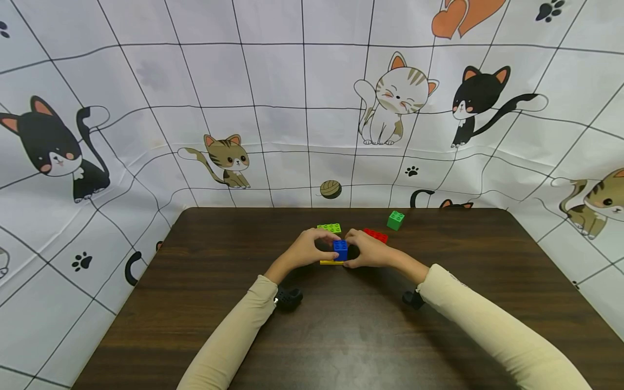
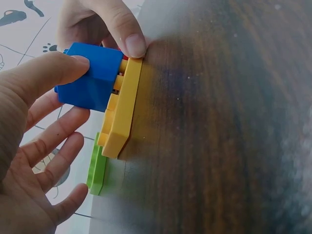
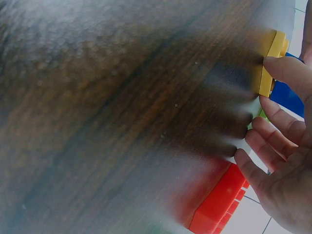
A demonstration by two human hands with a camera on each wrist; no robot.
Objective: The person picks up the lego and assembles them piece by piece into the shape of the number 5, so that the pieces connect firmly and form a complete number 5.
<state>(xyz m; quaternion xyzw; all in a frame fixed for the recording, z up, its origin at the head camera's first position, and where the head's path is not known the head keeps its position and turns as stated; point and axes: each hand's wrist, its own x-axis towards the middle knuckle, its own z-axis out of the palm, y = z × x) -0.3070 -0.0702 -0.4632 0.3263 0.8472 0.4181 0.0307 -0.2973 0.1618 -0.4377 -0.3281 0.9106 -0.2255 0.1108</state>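
My left hand (image 1: 309,248) pinches a blue building brick (image 2: 100,73) between thumb and fingers. The blue brick is over one end of a flat yellow building brick (image 2: 122,122) on the table. In the left wrist view some yellow studs show in a narrow gap beneath it, so I cannot tell whether it is pressed down. My right hand (image 1: 370,250) holds that same end of the yellow brick, its thumb on the near side, as the right wrist view shows. The other right fingers are spread beside it.
Behind the left hand lies a flat lime-green brick (image 1: 329,228). A flat red brick (image 1: 376,235) is just behind the right hand, and a green brick (image 1: 395,220) stands farther back to the right. A cat-patterned sheet (image 1: 278,81) hangs behind the brown table (image 1: 234,227).
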